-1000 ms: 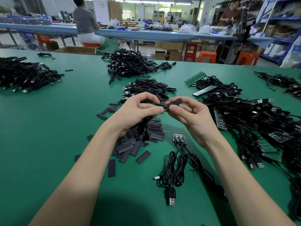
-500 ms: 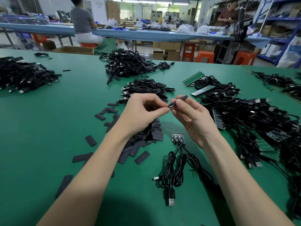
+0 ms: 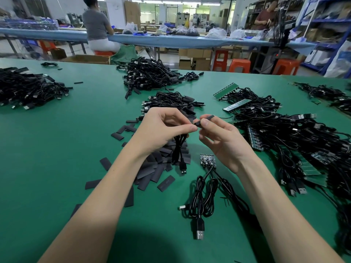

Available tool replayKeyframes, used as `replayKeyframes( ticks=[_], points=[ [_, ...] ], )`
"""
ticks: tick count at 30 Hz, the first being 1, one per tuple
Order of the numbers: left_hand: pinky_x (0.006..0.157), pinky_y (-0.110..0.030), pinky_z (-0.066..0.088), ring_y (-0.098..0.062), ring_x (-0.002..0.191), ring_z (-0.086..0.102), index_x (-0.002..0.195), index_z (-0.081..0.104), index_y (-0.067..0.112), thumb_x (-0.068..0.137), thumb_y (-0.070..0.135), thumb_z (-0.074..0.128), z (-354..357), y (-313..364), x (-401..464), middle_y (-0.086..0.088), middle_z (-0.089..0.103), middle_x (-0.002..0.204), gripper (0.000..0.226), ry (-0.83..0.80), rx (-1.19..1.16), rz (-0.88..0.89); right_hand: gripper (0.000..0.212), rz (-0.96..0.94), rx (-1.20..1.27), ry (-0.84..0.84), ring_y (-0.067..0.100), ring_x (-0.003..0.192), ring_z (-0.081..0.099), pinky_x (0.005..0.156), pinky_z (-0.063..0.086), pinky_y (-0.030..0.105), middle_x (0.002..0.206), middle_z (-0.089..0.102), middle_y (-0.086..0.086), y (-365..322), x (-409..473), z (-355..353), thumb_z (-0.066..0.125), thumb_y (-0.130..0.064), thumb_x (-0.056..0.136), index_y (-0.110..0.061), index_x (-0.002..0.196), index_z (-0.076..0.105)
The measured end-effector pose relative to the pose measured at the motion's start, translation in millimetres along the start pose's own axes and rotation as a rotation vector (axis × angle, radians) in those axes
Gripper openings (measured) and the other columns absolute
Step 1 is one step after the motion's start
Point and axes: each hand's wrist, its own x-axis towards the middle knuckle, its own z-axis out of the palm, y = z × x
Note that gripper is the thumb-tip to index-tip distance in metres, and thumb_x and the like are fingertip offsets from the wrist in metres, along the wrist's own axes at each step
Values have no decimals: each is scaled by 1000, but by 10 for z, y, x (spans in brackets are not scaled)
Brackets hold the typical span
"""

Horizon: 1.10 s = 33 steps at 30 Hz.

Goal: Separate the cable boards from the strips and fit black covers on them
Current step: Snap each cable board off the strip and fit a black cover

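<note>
Above the green table, my left hand (image 3: 163,128) pinches the end of a black USB cable (image 3: 179,154) whose coil and plug hang down below it. My right hand (image 3: 220,137) pinches a black cover (image 3: 206,118) and holds it against the cable's board end; the board itself is hidden between my fingertips. A heap of flat black covers (image 3: 155,168) lies under my left wrist. A short strip of small boards (image 3: 207,160) with cables (image 3: 203,202) attached lies on the table below my hands.
Finished cables lie in a pile (image 3: 171,103) just beyond my hands, with bigger piles at the back (image 3: 148,74) and far left (image 3: 26,88). To the right lies a tangle of cables on green strips (image 3: 296,141). People work at a blue bench (image 3: 171,39) behind.
The hands rose slightly and the cable's coil and plug now hang free below my left hand. The cover has turned more end-on between my right fingers.
</note>
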Motion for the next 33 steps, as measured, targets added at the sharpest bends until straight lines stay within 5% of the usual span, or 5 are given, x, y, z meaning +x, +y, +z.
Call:
replayKeyframes(
  ticks=[25,33],
  points=[
    [72,-17,55,-10,73,73,80,77,8,71,20,84,-1,36,-40,-5,78,78,17,-55,-66,-40,11,96,29,-99,7,72,64,73,55,20,96,75,3,0,-5,-34,74,-17,82,-18,92,78],
    [77,-22,56,-14,76,74,78,75,11,78,11,82,11,-6,-33,-7,78,80,7,-16,-74,-33,34,-39,70,-39,18,94,72,80,57,26,113,75,9,36,12,32,78,-24,79,-27,113,73]
  ],
)
